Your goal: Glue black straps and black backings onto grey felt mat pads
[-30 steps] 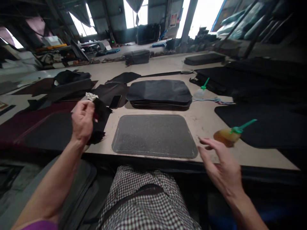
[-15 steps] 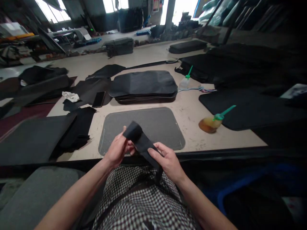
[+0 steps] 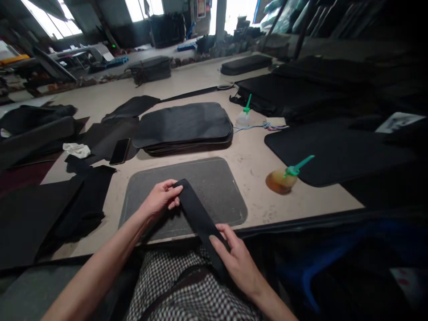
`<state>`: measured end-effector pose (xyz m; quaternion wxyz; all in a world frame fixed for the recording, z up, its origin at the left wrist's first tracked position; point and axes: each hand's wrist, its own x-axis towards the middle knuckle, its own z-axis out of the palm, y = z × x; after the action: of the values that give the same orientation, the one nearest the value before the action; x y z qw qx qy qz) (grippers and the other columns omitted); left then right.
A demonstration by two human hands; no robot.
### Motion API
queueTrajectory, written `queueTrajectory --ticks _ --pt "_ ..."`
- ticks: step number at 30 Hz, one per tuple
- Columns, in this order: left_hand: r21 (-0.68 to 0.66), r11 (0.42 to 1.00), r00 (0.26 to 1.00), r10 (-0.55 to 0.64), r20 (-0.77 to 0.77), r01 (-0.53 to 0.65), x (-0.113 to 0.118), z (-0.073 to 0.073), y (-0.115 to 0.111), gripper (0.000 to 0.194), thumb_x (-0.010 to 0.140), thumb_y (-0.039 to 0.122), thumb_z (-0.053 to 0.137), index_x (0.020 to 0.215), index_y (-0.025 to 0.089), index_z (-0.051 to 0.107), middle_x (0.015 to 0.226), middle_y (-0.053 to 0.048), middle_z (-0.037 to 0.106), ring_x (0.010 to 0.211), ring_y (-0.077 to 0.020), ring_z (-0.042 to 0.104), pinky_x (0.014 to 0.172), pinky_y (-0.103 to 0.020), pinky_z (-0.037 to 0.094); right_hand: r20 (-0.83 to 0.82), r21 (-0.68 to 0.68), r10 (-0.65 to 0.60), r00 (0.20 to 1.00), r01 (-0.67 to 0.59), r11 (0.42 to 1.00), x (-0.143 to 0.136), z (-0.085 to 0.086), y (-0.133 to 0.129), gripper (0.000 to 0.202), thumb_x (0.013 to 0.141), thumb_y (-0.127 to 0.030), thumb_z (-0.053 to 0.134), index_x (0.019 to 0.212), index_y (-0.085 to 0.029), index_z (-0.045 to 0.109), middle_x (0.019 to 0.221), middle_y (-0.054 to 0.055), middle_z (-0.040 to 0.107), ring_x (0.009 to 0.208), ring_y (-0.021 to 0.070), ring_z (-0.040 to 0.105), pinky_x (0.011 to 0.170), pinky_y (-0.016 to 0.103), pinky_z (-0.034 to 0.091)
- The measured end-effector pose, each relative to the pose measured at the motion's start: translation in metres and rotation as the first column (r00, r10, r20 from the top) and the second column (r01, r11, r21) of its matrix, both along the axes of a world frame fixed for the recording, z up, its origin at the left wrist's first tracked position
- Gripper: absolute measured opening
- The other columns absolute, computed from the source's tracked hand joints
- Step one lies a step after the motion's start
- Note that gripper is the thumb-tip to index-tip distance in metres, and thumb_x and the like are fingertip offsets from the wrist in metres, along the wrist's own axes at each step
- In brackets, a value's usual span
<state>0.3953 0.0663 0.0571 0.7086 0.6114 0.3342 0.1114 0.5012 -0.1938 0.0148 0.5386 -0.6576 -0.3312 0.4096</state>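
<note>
A long black strip of fabric or leather (image 3: 197, 209) stretches between my two hands, slanting from upper left down toward my lap. My left hand (image 3: 163, 197) pinches its far end between thumb and fingers. Lower along it, my right hand (image 3: 234, 254) grips the strip's edge, thumb on top. Beneath the strip lies a dark grey panel with rounded corners (image 3: 217, 187), flat on the table. The strip's lower end runs down over the table edge and is hard to make out against the checked cloth on my lap.
Behind the panel is a stack of black rounded pieces (image 3: 183, 125). To the right stand a bottle of amber liquid with a green nozzle (image 3: 281, 180) and a clear one (image 3: 243, 117). A phone (image 3: 119, 151), white cloth (image 3: 76, 150) and black scraps (image 3: 87, 196) lie left.
The strip's far end, curled over before, now lies straightened out, with my left hand pinching its tip. My right hand has moved slightly lower. The whole view has shifted a little.
</note>
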Motion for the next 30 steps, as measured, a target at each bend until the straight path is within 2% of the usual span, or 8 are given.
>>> queueTrajectory --ticks 3,6,8,10,12,14,22,30 --pt "0.078 0.984 0.985 -0.152 -0.085 0.159 0.020 -0.003 0.024 0.040 0.087 0.055 0.073 0.089 0.017 0.062 0.062 -0.004 0.069 0.043 -0.0082 0.050 0.045 -0.018 0.034 0.000 -0.029 -0.053 0.999 0.053 0.998 0.003 -0.005 -0.008 0.042 0.100 -0.056 0.057 0.132 -0.029 0.057 0.126 0.008 0.070 0.111 0.0286 0.069 0.093 0.041 0.058" --pt "0.246 0.930 0.957 -0.234 -0.172 0.272 0.045 -0.007 0.043 0.039 0.094 0.057 0.060 0.088 0.019 0.062 0.061 -0.003 0.068 0.045 -0.0115 0.052 0.048 -0.022 0.035 -0.112 -0.070 -0.101 0.988 0.094 0.993 0.004 -0.010 -0.011 0.054 0.101 -0.059 0.054 0.146 -0.032 0.044 0.132 0.011 0.066 0.080 0.0231 0.072 0.064 0.035 0.062" --pt "0.495 0.816 0.949 -0.199 -0.246 0.299 0.062 -0.012 0.053 0.032 0.097 0.050 0.057 0.093 0.020 0.068 0.067 -0.003 0.069 0.056 -0.0155 0.059 0.055 -0.025 0.041 -0.122 -0.064 -0.154 0.980 0.148 0.987 0.005 -0.011 -0.009 0.056 0.101 -0.059 0.055 0.147 -0.031 0.042 0.124 0.011 0.068 0.063 0.0187 0.068 0.053 0.031 0.058" --pt "0.730 0.625 0.956 -0.096 -0.279 0.276 0.079 -0.019 0.060 0.021 0.095 0.040 0.062 0.096 0.021 0.072 0.085 -0.005 0.074 0.077 -0.0209 0.067 0.070 -0.030 0.047 -0.095 -0.040 -0.182 0.979 0.179 0.983 0.007 -0.011 -0.005 0.055 0.100 -0.059 0.056 0.144 -0.027 0.045 0.102 0.008 0.072 0.058 0.0180 0.066 0.051 0.029 0.055" --pt "0.845 0.475 0.961 -0.004 -0.277 0.246 0.094 -0.027 0.065 0.015 0.093 0.034 0.067 0.098 0.021 0.073 0.103 -0.007 0.076 0.095 -0.0251 0.068 0.082 -0.034 0.048 -0.084 -0.025 -0.195 0.977 0.193 0.981 0.009 -0.010 0.001 0.053 0.101 -0.059 0.055 0.140 -0.023 0.047 0.078 0.003 0.069 0.055 0.0178 0.064 0.048 0.026 0.051" --pt "0.877 0.416 0.956 0.051 -0.288 0.242 0.105 -0.034 0.070 0.013 0.092 0.033 0.069 0.098 0.022 0.072 0.105 -0.007 0.075 0.098 -0.0259 0.068 0.084 -0.035 0.048 -0.086 -0.019 -0.208 0.974 0.207 0.978 0.011 -0.009 0.007 0.051 0.102 -0.058 0.054 0.136 -0.020 0.047 0.067 -0.001 0.062 0.052 0.0164 0.062 0.046 0.023 0.048" --pt "0.901 0.342 0.947 0.076 -0.311 0.268 0.125 -0.045 0.084 0.009 0.091 0.033 0.072 0.092 0.024 0.069 0.097 -0.004 0.073 0.090 -0.0226 0.066 0.079 -0.033 0.047 -0.069 0.028 -0.215 0.974 0.218 0.976 0.020 -0.005 0.024 0.045 0.104 -0.054 0.052 0.132 -0.019 0.046 0.067 -0.005 0.056 0.056 0.0147 0.065 0.044 0.019 0.045" --pt "0.893 0.407 0.966 0.083 -0.245 0.192 0.128 -0.045 0.085 0.010 0.091 0.031 0.072 0.087 0.023 0.067 0.091 -0.002 0.072 0.084 -0.0209 0.064 0.075 -0.032 0.045 -0.054 0.037 -0.208 0.977 0.211 0.977 0.021 -0.006 0.026 0.040 0.103 -0.052 0.053 0.126 -0.019 0.048 0.065 -0.007 0.053 0.056 0.0145 0.066 0.047 0.020 0.048"
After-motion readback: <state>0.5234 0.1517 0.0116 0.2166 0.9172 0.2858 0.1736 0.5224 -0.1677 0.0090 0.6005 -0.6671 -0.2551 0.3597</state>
